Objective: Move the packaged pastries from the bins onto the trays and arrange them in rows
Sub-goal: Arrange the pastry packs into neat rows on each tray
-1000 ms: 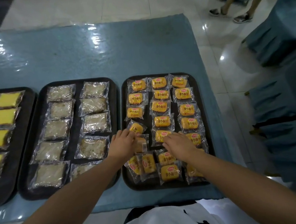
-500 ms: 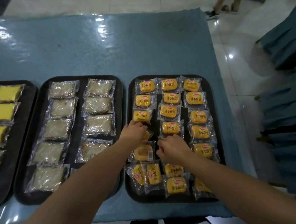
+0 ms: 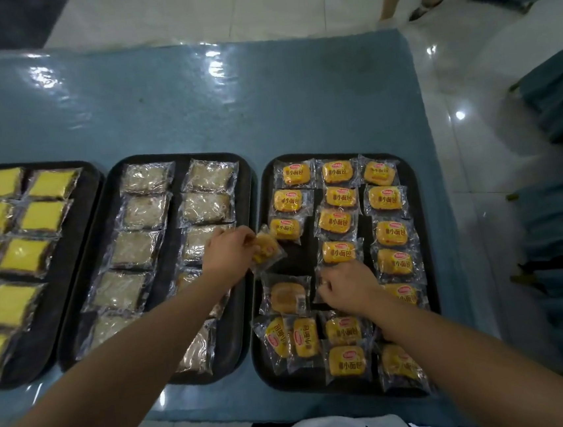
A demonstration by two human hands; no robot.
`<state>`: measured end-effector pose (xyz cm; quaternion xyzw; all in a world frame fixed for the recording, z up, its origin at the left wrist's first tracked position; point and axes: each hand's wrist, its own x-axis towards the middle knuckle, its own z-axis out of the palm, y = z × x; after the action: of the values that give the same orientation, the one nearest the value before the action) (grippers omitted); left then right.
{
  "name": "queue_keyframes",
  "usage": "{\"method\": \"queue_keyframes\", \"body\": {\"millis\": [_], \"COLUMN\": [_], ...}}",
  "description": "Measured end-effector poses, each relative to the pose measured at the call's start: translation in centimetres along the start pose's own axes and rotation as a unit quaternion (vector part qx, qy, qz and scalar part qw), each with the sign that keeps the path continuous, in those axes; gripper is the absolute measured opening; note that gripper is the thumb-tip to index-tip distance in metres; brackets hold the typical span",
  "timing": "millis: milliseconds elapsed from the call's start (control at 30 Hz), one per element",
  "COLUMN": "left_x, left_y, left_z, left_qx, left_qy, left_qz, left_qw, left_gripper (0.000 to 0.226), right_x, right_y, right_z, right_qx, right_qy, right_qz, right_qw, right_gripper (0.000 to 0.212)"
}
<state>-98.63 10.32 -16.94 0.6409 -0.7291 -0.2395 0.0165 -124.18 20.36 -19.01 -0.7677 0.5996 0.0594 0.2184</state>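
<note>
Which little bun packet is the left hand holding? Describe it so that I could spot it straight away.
Find the rightmost black tray, the one filled with orange bun packets. At its left edge the left hand pinches one packet. Unlike its neighbours, which lie flat and square in columns, this one is tilted at an angle and partly hidden by the fingers.

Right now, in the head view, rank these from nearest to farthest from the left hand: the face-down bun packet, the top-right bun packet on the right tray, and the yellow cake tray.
From the left hand:
1. Face-down bun packet, just below and right of it.
2. Yellow cake tray, far left.
3. Top-right bun packet, the right tray's far corner, about as far; too close to call.
</note>
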Motion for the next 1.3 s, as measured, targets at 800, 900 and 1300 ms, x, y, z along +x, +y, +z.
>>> {"method": "queue_keyframes", "body": {"millis": [800,900,1300], "left_x": [-1.3,-2.8,-5.5], "left_y": [3.2,2.2,0.1], "left_z": [6.1,6.1,6.6], "left_qx": [0.05,0.112,0.088], "left_qy": [0.013,-0.082,-0.163], "left_qz": [-0.037,0.175,0.224], "left_qw": [0.998,0.975,0.957], "left_gripper": [0.035,0.034,0.033], "right_x": [-3.6,-4.0,-4.8], "right_y": [-0.1,-0.3,-1.7], "right_z": [1.1,1.0,1.3], "right_qx": [0.037,0.033,0.06], "right_qy": [-0.007,-0.014,-0.001], "right_qz": [-0.007,-0.004,-0.007], "right_qw": [0.999,0.999,0.998], "right_gripper": [0.019,0.017,0.021]}}
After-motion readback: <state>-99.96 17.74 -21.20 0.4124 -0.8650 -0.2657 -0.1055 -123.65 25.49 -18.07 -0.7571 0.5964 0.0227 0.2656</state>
